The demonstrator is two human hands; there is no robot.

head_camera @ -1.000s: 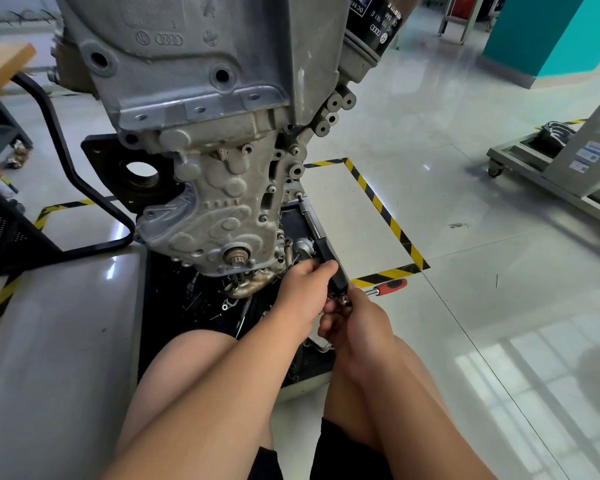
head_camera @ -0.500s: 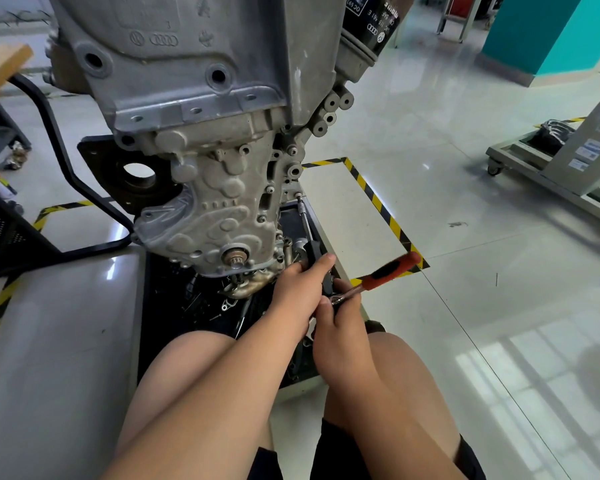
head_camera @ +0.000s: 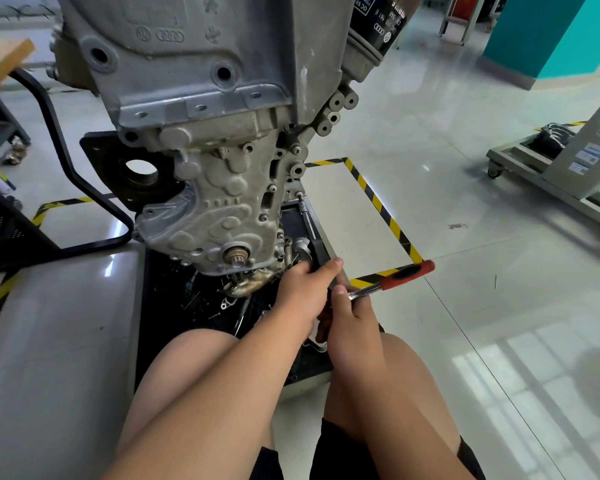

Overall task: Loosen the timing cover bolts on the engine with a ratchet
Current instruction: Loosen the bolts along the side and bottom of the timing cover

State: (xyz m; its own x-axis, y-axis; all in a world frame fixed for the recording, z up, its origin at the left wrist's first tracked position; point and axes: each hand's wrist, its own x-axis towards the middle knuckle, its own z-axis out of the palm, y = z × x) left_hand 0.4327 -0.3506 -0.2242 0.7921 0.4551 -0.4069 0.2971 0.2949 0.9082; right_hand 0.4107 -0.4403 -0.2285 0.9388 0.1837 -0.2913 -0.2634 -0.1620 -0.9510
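Note:
The grey timing cover (head_camera: 222,209) sits on the lower front of the engine (head_camera: 194,64), which hangs in front of me. A thin extension bar (head_camera: 306,220) runs from a bolt (head_camera: 298,194) at the cover's right edge down to my hands. My left hand (head_camera: 305,292) wraps around the lower end of the bar, thumb pointing right. Just beside it, my right hand (head_camera: 352,320) grips the chrome shank of the ratchet (head_camera: 404,274), whose red and black handle points right and slightly up. The ratchet head is hidden between my hands.
A black tray (head_camera: 174,292) with several loose parts lies under the engine. Yellow-black tape (head_camera: 378,202) marks the tiled floor. A black stand frame (head_camera: 66,157) is at left, a grey wheeled cart (head_camera: 534,174) at right. A black oil filter (head_camera: 378,26) sticks out up top.
The ratchet handle has swung from low beside my right hand out to the right and upward. My hands stayed together below the engine.

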